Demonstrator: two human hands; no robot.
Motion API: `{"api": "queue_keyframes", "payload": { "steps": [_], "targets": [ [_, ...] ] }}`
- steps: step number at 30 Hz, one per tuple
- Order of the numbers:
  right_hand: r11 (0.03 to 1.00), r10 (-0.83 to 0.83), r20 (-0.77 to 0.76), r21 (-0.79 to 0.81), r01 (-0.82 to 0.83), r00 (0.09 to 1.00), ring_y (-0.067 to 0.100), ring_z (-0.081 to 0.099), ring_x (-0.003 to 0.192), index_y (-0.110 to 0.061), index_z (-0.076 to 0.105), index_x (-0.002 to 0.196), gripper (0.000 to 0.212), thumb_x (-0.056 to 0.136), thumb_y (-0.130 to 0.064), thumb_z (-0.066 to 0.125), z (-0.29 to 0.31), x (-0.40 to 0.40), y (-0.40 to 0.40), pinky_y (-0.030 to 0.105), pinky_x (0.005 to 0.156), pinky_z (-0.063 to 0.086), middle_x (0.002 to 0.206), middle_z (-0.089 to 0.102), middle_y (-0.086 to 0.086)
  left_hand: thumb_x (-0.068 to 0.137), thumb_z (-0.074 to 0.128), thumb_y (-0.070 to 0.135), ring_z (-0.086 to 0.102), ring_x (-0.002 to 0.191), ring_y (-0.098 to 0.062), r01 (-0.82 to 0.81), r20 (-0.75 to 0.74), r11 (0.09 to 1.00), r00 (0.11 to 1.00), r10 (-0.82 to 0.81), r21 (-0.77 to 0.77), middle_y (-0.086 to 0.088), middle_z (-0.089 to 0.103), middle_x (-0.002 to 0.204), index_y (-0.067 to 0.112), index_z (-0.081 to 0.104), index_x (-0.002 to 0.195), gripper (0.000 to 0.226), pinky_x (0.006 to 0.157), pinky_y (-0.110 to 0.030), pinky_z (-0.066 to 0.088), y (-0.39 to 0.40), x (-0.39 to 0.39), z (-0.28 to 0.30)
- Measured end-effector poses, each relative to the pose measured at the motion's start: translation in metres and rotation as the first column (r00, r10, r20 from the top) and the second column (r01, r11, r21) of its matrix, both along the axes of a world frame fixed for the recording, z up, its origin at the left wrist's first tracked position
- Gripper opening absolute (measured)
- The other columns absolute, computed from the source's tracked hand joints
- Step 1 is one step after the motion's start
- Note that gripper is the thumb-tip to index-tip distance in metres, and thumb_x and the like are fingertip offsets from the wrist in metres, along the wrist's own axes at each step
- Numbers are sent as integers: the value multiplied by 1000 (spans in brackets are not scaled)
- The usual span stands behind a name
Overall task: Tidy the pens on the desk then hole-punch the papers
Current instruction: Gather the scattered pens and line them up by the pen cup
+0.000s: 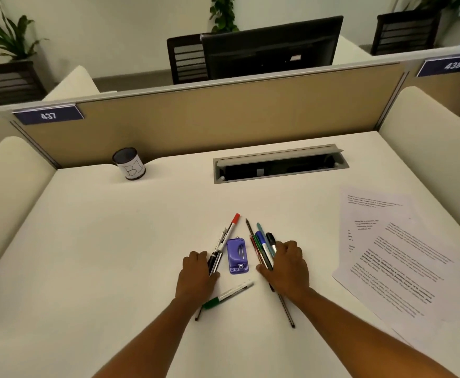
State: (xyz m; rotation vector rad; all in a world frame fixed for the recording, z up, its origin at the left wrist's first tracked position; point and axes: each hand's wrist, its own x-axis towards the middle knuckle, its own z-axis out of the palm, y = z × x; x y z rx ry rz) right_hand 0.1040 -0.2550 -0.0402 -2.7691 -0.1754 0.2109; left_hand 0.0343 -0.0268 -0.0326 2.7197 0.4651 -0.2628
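Left hand (pixel 196 271) curls on left pens (pixel 219 248); right hand (pixel 287 264) grips right pens (pixel 263 248). Both bundles run near-to-far, tips converging far, punch (pixel 237 255) between. Green pen (pixel 227 294) loose, crosswise, just near-right of left fingers (pixel 214 275), left hand nearer. Cup (pixel 129 164) far left. Papers (pixel 398 257) right on worktop (pixel 100 241).

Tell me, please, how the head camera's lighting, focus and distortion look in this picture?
Head view: soft, even, dim warm light, no glare on the desk; wide-angle bending curves the partition and side panels; the text on the papers is smeared and unreadable; pens and hole punch are fairly sharp.
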Motion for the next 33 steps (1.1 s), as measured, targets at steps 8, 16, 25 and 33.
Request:
{"api": "queue_keyframes", "payload": {
  "steps": [8,16,25,33],
  "targets": [
    [999,-7,-91,-40,3,996,24,53,114,-15,50,129,71,81,-63,71,-2,8,2,34,85,53,124,54,8,99,53,26,54,103,-26,-54,-1,998,999,54,-18,-12,53,118,7,49,116,26,88,-34,43,-4,2,-11],
    [983,71,-100,-164,-86,992,22,56,111,-11,46,130,51,96,-46,61,0,9,13,32,83,51,125,55,9,95,39,2,52,111,-29,-54,-147,995,987,66,84,-14,48,126,0,43,126,31,85,-31,44,-14,14,-5],
    [939,145,-107,-299,-171,984,26,59,115,-6,45,131,31,101,-15,45,7,16,18,33,89,52,129,55,13,93,44,8,53,116,-27,-167,-221,980,957,188,107,-11,47,127,7,43,124,32,92,-35,50,-25,16,-1],
    [958,92,-155,-256,-130,984,26,64,111,-8,49,128,28,102,-19,47,11,24,17,33,86,53,126,59,11,94,49,14,54,119,-28,-123,-255,988,956,143,95,-12,44,130,7,40,128,37,94,-33,48,-22,18,1]
  ]
}}
